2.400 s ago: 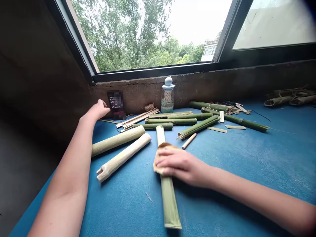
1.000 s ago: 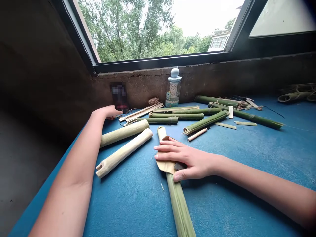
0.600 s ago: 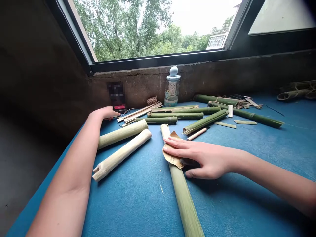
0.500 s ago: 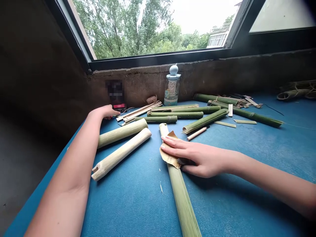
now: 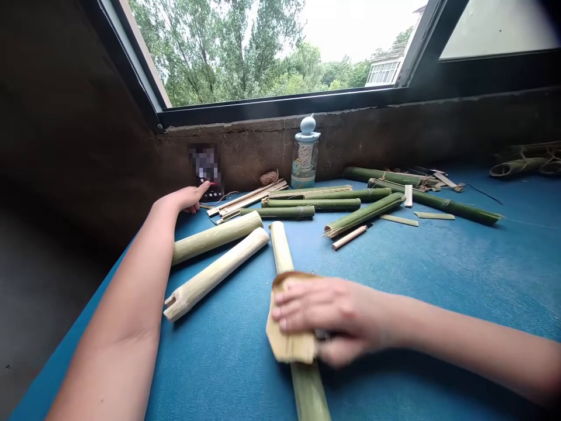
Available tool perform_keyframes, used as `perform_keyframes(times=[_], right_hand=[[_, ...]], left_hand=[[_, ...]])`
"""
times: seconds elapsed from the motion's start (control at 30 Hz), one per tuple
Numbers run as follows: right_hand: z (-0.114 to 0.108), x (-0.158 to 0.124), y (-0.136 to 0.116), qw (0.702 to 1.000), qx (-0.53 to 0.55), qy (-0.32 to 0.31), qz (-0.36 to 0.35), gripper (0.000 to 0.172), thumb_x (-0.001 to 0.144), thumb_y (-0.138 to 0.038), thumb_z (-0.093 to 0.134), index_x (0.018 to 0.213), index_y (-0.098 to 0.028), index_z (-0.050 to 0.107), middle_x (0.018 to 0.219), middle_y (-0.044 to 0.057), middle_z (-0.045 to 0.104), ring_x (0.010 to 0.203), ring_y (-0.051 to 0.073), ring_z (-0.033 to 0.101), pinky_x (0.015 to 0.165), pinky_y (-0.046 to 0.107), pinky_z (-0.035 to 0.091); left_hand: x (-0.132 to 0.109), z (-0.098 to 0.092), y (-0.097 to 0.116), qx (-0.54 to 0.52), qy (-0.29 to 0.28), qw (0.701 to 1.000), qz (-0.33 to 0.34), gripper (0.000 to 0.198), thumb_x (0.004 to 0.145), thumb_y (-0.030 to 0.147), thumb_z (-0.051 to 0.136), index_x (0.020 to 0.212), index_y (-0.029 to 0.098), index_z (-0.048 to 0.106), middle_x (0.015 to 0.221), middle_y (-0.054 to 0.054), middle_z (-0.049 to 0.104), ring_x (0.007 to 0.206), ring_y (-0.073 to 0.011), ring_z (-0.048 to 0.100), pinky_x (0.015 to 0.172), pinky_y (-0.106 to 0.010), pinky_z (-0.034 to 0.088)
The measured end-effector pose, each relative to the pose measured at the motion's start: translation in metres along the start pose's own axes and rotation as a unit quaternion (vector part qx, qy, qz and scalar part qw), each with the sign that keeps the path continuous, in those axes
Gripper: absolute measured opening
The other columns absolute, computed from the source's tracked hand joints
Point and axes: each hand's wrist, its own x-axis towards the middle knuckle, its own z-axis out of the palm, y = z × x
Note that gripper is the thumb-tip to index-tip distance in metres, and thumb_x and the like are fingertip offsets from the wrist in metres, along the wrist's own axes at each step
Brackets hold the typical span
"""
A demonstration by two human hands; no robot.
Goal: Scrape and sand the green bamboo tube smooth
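Note:
My right hand (image 5: pixel 326 313), a little blurred, presses a tan sheet of sandpaper (image 5: pixel 291 348) over a green bamboo tube (image 5: pixel 309 392). The sheet curls round the tube, whose pale far end shows beyond it. At the back left my left hand (image 5: pixel 193 197) holds nothing; its index finger is stretched to the lower screen of a phone (image 5: pixel 205 169) leaning on the wall. The phone's upper screen is blurred out. Between my arms lie a pale scraped bamboo tube (image 5: pixel 219 275) with a notched end and a greenish one (image 5: pixel 219 237).
Several green bamboo pieces (image 5: pixel 315 204) and strips (image 5: pixel 249 199) lie across the back of the blue table (image 5: pixel 210 362). A blue-lidded jar (image 5: pixel 304 158) and a ball of twine (image 5: pixel 269 177) stand by the wall. A wooden-handled tool (image 5: pixel 349 238) lies right of centre.
My right hand and the sandpaper have slid nearer to me along the tube, whose far end has shifted left. My left index finger has moved onto the phone screen, where the display differs.

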Motion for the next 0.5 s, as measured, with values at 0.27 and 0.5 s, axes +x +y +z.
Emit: perform_keyframes(times=[0.27, 0.5], right_hand=[[0.003, 0.004, -0.008, 0.999, 0.048, -0.004, 0.004, 0.036, 0.098, -0.025, 0.054, 0.125, -0.005, 0.066, 0.131, 0.015, 0.069, 0.138, 0.021, 0.054, 0.123, 0.033, 0.035], [-0.001, -0.001, 0.012, 0.991, -0.055, 0.058, 0.105, 0.036, 0.103, -0.024, 0.047, 0.134, -0.013, 0.061, 0.141, 0.014, 0.063, 0.149, 0.02, 0.039, 0.122, 0.041, 0.035]], left_hand=[[0.0, -0.006, 0.005, -0.014, 0.058, 0.998, 0.024, 0.035, 0.101, 0.045, 0.058, 0.111, 0.012, 0.065, 0.101, -0.007, 0.067, 0.085, -0.0182, 0.066, 0.077, -0.036, 0.058], [0.001, -0.004, 0.005, -0.028, 0.096, 0.993, 0.054, 0.032, 0.101, 0.04, 0.058, 0.118, 0.013, 0.062, 0.104, -0.008, 0.066, 0.084, -0.0174, 0.066, 0.074, -0.034, 0.058]])
